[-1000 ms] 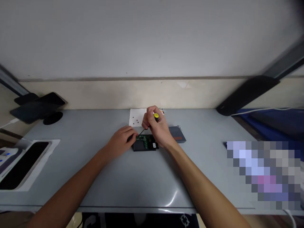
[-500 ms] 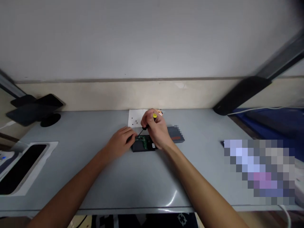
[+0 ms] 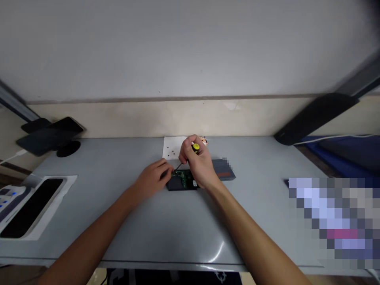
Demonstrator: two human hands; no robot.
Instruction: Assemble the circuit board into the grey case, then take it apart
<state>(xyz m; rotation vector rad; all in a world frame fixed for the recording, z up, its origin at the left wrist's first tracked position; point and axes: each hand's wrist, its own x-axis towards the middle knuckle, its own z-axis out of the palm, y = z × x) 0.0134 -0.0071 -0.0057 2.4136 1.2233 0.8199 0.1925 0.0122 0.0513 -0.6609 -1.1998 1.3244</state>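
Note:
A black device with an exposed green circuit board [image 3: 182, 183] lies on the grey table. My right hand [image 3: 198, 163] is closed around a screwdriver with a yellow-capped handle [image 3: 195, 147]; its thin shaft slants down to the upper left part of the board. At the device's left edge, my left hand [image 3: 156, 174] has its fingers curled together, gripping the device's upper left corner near the screwdriver tip. Behind both hands, several small dark screws lie on a white sheet of paper [image 3: 168, 143]. The right hand hides part of the device and paper.
A dark grey box [image 3: 224, 170] with a reddish stripe sits right of my right hand. On the left are a phone [image 3: 34, 208] on white paper and a stand with a dark device [image 3: 53, 136]. A black post base [image 3: 314, 116] stands at the back right.
The whole view has shifted slightly, so things appear a little farther right. The hands keep nearly the same pose, with the screwdriver still at the board's upper left.

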